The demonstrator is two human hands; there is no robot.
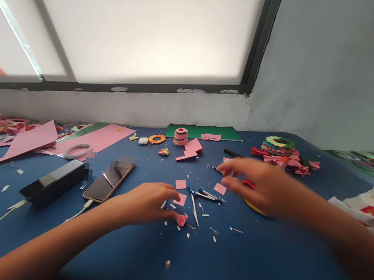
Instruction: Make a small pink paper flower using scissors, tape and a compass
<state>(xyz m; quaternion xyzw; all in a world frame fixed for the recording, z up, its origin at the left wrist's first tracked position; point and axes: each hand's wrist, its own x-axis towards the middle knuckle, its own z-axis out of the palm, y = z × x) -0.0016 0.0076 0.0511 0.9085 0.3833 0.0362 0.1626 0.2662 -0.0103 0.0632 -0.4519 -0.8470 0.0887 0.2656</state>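
My left hand (152, 203) is low over the table, fingers curved and apart. Its thumb tip is at a small folded pink paper piece (182, 220), seemingly touching it. Small pink paper squares (220, 188) lie near both hands. A pair of compasses (195, 207) and a craft knife (212, 196) lie between them among white and pink scraps. My right hand (259, 185), slightly blurred, hovers further right with thumb and fingers apart and nothing visible between them. Beneath it, a red-handled item (248, 184) and a yellow curved object (255, 208) are partly hidden.
A phone (109, 181) and black box (54, 182) with cables lie left, near a tape roll (78, 151) and pink sheets (96, 140). Behind are a pink ring stack (180, 137) and green board (205, 131). Paper stars (287, 159) sit right, plastic bags (373, 206) beyond.
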